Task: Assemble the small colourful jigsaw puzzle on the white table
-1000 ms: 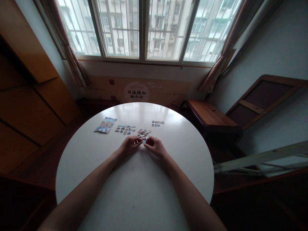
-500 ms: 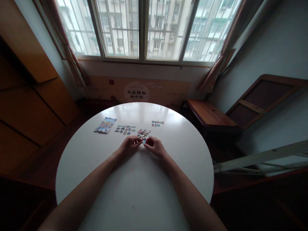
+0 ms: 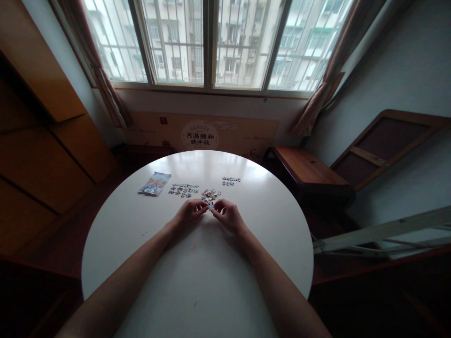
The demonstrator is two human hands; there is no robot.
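My left hand point(image 3: 193, 210) and my right hand point(image 3: 227, 213) meet near the middle of the white round table point(image 3: 197, 277). Between their fingertips is a small bluish jigsaw puzzle piece point(image 3: 211, 206), pinched from both sides. Whether it is one piece or two joined ones is too small to tell. Just beyond my fingers lies a loose pile of puzzle pieces point(image 3: 210, 195), partly hidden by the hands. Rows of puzzle pieces point(image 3: 183, 188) are spread to the left of the pile. A smaller group of pieces point(image 3: 230, 180) lies farther back on the right.
A colourful picture sheet point(image 3: 155, 183) rests on the table's left side. Beyond the table's far edge is a printed panel point(image 3: 155, 131) under the window. A low wooden bench point(image 3: 310, 165) stands to the right, and wooden cabinets point(image 3: 45, 164) are on the left.
My right hand's fingers have shifted very slightly around the bluish piece. My left hand and the pieces on the table look the same.
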